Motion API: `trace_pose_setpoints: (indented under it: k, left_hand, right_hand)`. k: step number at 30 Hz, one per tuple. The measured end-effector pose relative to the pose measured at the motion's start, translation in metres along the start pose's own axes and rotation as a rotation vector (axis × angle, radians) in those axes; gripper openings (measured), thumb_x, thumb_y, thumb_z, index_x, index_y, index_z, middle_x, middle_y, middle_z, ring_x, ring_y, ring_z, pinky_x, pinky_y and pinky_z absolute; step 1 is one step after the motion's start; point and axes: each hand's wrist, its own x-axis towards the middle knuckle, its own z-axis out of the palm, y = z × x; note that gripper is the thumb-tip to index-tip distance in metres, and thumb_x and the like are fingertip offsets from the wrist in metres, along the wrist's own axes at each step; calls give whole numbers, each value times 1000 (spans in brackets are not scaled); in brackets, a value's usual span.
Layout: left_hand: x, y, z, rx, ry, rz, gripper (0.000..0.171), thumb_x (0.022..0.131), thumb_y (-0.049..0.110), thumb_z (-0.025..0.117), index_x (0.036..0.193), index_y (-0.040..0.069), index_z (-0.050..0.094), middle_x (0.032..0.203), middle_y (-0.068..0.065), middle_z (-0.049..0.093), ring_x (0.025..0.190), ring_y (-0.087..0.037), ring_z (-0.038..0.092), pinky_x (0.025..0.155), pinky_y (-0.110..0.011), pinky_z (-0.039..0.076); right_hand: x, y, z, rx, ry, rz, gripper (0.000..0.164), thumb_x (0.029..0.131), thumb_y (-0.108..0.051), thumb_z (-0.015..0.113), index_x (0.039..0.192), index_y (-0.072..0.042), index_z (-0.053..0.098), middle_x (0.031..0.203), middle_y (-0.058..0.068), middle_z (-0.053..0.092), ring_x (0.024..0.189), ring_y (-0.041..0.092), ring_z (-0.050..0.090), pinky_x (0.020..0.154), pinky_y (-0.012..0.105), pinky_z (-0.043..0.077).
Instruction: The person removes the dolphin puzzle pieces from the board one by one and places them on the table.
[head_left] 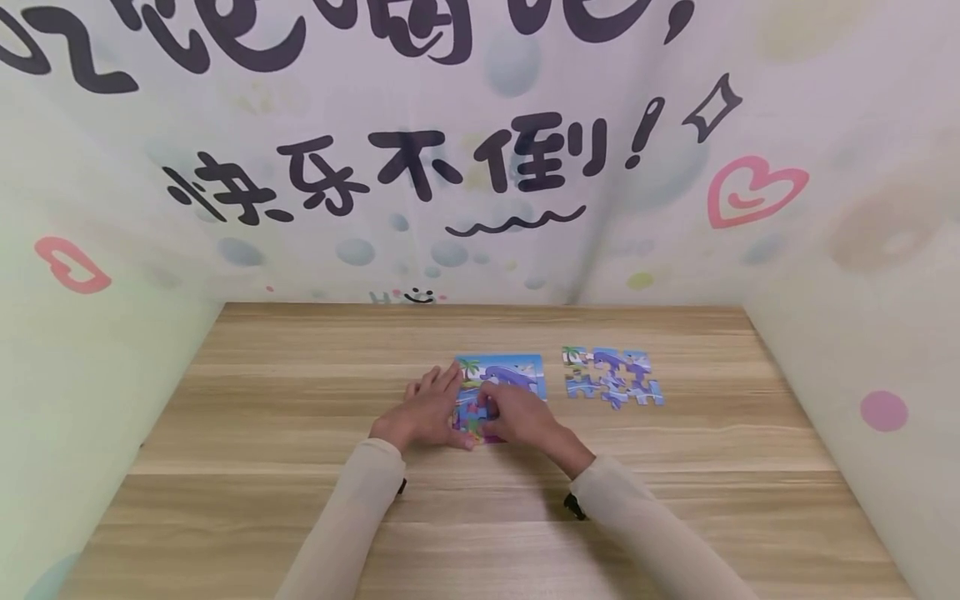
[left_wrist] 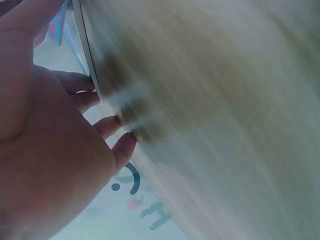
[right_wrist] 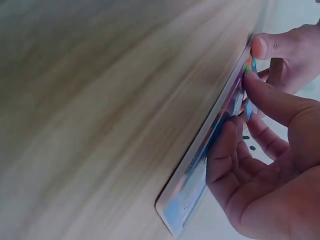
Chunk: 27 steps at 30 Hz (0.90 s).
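Observation:
A dolphin jigsaw puzzle board lies flat on the wooden table, with a palm tree and a purple dolphin in its upper half. My left hand rests along the board's left side, fingers mostly straight, the thumb on its near left corner. Over the lower part of the board, my right hand pinches a puzzle piece between thumb and fingers. In the right wrist view that piece tilts up from the board. The fingers hide much of the board's lower half.
Right of the board, several joined or closely laid puzzle pieces show another part with a dolphin and palm tree. The wooden table meets a printed wall at the back and pale walls at both sides.

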Motion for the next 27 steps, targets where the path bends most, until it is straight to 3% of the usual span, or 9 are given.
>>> trace_pose_setpoints:
  k: [7, 10, 15, 20, 27]
  left_hand:
    - [2, 0, 2, 4, 0, -1, 116, 78, 56, 78, 159, 5, 12, 168, -10, 0, 153, -39, 0, 119, -61, 9]
    - [1, 0, 2, 10, -1, 0, 116, 78, 56, 77, 159, 6, 11, 168, -9, 0, 153, -38, 0, 119, -61, 8]
    - [1, 0, 2, -21, -6, 3, 114, 80, 53, 78, 159, 6, 11, 168, -9, -1, 153, -38, -2, 119, -61, 7]
    - [0, 0, 3, -45, -10, -1, 114, 80, 48, 79, 159, 5, 8, 168, -9, -3, 153, -37, -5, 119, -61, 5]
    - [1, -1, 3, -39, -2, -15, 115, 79, 49, 79, 159, 6, 8, 168, -9, -3, 153, -37, -4, 119, -60, 5]
  right_hand:
    - [-1, 3, -2, 145, 79, -19, 7, 89, -10, 73, 92, -14, 68, 87, 2, 71, 79, 14, 64, 71, 33, 54]
    - [-1, 10, -6, 234, 92, -19, 6, 89, -7, 71, 94, -10, 70, 82, 2, 71, 73, 12, 65, 67, 29, 53]
    - [-8, 26, -20, 357, 109, 71, 6, 89, -8, 71, 95, -8, 71, 74, 0, 67, 62, 12, 58, 59, 27, 49]
    - [-20, 51, -33, 418, 119, 143, 6, 90, -9, 71, 96, -7, 71, 75, 3, 66, 66, 15, 58, 59, 28, 47]
    - [-39, 79, -49, 442, 115, 178, 9, 90, -11, 72, 98, -6, 70, 79, 5, 66, 63, 15, 53, 56, 27, 46]
